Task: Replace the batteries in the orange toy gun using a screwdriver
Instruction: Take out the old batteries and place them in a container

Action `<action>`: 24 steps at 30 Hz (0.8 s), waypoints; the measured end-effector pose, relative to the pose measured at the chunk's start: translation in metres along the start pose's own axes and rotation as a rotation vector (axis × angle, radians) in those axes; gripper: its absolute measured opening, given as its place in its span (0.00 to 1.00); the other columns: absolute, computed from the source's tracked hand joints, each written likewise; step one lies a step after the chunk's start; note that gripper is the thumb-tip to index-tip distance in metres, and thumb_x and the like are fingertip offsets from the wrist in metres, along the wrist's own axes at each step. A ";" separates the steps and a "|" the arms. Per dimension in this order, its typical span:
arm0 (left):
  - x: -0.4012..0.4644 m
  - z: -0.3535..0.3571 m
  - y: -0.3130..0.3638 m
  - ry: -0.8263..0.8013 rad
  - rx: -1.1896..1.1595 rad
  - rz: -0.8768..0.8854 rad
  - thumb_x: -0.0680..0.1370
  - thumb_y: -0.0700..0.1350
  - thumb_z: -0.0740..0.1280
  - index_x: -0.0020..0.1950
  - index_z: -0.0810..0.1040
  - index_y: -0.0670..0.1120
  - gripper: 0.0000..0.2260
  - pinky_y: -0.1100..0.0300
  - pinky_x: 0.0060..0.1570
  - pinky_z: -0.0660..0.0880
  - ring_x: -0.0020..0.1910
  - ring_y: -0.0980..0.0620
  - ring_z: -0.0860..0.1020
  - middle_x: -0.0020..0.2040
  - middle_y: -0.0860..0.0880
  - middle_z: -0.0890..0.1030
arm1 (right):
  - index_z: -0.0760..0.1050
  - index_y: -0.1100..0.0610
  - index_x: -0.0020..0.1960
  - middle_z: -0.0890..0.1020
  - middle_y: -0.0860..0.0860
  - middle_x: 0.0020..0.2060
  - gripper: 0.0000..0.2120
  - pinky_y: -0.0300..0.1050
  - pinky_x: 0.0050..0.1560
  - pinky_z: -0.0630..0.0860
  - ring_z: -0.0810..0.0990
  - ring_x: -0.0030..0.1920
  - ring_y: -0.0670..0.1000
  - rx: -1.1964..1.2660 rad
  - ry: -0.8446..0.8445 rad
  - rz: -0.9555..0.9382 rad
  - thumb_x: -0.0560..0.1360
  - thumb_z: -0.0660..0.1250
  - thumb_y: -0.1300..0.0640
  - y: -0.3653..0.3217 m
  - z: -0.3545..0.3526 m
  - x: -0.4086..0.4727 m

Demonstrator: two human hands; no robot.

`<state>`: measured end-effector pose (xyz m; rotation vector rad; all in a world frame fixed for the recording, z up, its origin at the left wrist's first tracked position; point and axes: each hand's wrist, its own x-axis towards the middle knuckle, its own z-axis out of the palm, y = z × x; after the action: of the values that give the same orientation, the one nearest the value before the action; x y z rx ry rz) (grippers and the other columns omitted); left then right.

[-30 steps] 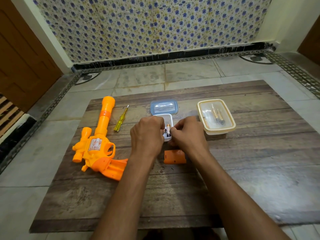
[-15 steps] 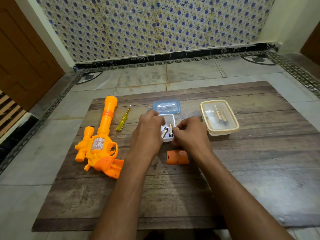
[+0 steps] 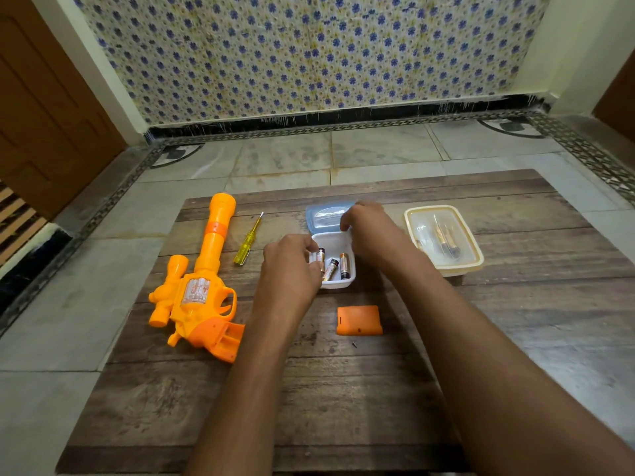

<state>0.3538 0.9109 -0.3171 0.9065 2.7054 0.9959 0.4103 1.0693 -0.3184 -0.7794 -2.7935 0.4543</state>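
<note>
The orange toy gun (image 3: 202,290) lies on the left of the wooden board, its grip compartment uncovered. Its orange battery cover (image 3: 359,320) rests near the middle with a tiny screw (image 3: 354,344) just in front of it. A small white box (image 3: 338,285) holds three batteries. My left hand (image 3: 292,269) reaches into the box's left side, fingertips pinching the leftmost battery (image 3: 320,254). My right hand (image 3: 367,228) hovers over the box's far edge and the blue lid (image 3: 324,214), fingers curled, holding nothing. The yellow screwdriver (image 3: 247,240) lies beside the gun barrel.
A cream lidded container (image 3: 443,266) with more batteries inside stands at the right of the board (image 3: 343,407). The board sits on a tiled floor, a patterned wall behind and a wooden door at the left.
My right hand has lifted off the box's right side and moved back toward the blue lid. My left hand's fingers have gone into the box onto a battery.
</note>
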 end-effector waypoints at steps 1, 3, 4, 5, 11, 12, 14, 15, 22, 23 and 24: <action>0.000 0.000 0.000 0.000 -0.004 0.002 0.77 0.43 0.74 0.60 0.84 0.50 0.12 0.59 0.47 0.71 0.53 0.48 0.81 0.55 0.45 0.81 | 0.82 0.62 0.59 0.79 0.60 0.58 0.16 0.52 0.60 0.78 0.78 0.59 0.61 -0.035 -0.025 -0.024 0.75 0.66 0.73 0.000 0.000 0.005; -0.001 -0.001 -0.001 0.005 -0.004 0.013 0.77 0.43 0.74 0.60 0.84 0.49 0.12 0.59 0.46 0.71 0.52 0.49 0.80 0.55 0.45 0.82 | 0.82 0.63 0.55 0.79 0.60 0.55 0.13 0.52 0.57 0.79 0.79 0.55 0.60 -0.080 -0.048 -0.057 0.74 0.66 0.73 0.000 -0.001 0.014; -0.001 -0.001 0.000 0.008 -0.001 0.020 0.77 0.43 0.74 0.60 0.84 0.49 0.12 0.59 0.47 0.72 0.52 0.49 0.80 0.55 0.45 0.82 | 0.82 0.63 0.54 0.80 0.60 0.54 0.12 0.51 0.55 0.79 0.79 0.54 0.60 -0.095 -0.056 -0.066 0.74 0.67 0.73 0.001 -0.002 0.017; -0.002 -0.001 0.000 0.012 0.000 0.024 0.77 0.43 0.74 0.60 0.84 0.49 0.12 0.59 0.47 0.72 0.52 0.49 0.81 0.55 0.45 0.82 | 0.82 0.63 0.53 0.80 0.60 0.53 0.11 0.51 0.53 0.79 0.79 0.52 0.60 -0.111 -0.065 -0.075 0.74 0.67 0.73 0.001 -0.003 0.019; -0.003 -0.006 0.002 0.023 -0.005 0.023 0.78 0.42 0.74 0.61 0.84 0.47 0.12 0.61 0.45 0.71 0.51 0.50 0.80 0.56 0.46 0.82 | 0.73 0.57 0.54 0.80 0.57 0.48 0.14 0.55 0.45 0.82 0.79 0.44 0.59 -0.174 -0.033 -0.213 0.73 0.69 0.70 0.002 -0.004 0.020; -0.004 -0.006 0.002 0.020 -0.004 0.021 0.78 0.42 0.74 0.62 0.84 0.47 0.12 0.60 0.45 0.71 0.51 0.50 0.80 0.56 0.45 0.82 | 0.74 0.57 0.53 0.80 0.56 0.48 0.13 0.54 0.44 0.82 0.79 0.44 0.59 -0.199 -0.048 -0.236 0.73 0.69 0.70 0.001 -0.006 0.021; -0.004 -0.006 0.003 0.016 -0.004 0.018 0.78 0.43 0.74 0.61 0.83 0.48 0.12 0.60 0.45 0.71 0.50 0.50 0.80 0.56 0.45 0.82 | 0.77 0.57 0.52 0.80 0.55 0.48 0.10 0.50 0.42 0.80 0.80 0.44 0.58 -0.266 -0.083 -0.255 0.74 0.70 0.69 0.001 -0.011 0.023; -0.003 -0.005 0.002 0.014 -0.005 0.014 0.78 0.43 0.74 0.61 0.83 0.48 0.12 0.60 0.44 0.71 0.50 0.50 0.80 0.56 0.46 0.82 | 0.78 0.57 0.52 0.80 0.55 0.48 0.09 0.50 0.41 0.79 0.80 0.44 0.58 -0.293 -0.092 -0.267 0.74 0.69 0.68 0.001 -0.014 0.023; -0.002 -0.004 0.002 0.008 -0.013 -0.005 0.78 0.43 0.74 0.59 0.84 0.49 0.10 0.64 0.38 0.70 0.44 0.53 0.79 0.52 0.47 0.82 | 0.78 0.57 0.57 0.81 0.55 0.51 0.10 0.52 0.42 0.81 0.80 0.48 0.57 -0.251 0.076 -0.268 0.77 0.68 0.66 -0.001 -0.024 0.008; -0.001 -0.004 0.002 -0.002 -0.026 -0.004 0.78 0.43 0.74 0.59 0.84 0.48 0.10 0.63 0.38 0.72 0.44 0.53 0.80 0.51 0.47 0.83 | 0.79 0.57 0.57 0.81 0.54 0.51 0.11 0.52 0.42 0.80 0.80 0.48 0.57 -0.202 0.133 -0.250 0.77 0.68 0.66 -0.002 -0.025 0.002; -0.002 -0.004 0.003 -0.002 -0.048 -0.005 0.79 0.43 0.73 0.59 0.84 0.47 0.09 0.63 0.39 0.73 0.45 0.53 0.81 0.51 0.47 0.84 | 0.79 0.57 0.57 0.82 0.52 0.50 0.11 0.51 0.42 0.79 0.80 0.48 0.56 -0.122 0.182 -0.223 0.77 0.68 0.67 -0.004 -0.026 -0.005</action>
<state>0.3556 0.9087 -0.3124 0.8906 2.6683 1.0541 0.4196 1.0695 -0.2936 -0.4952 -2.7121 0.1669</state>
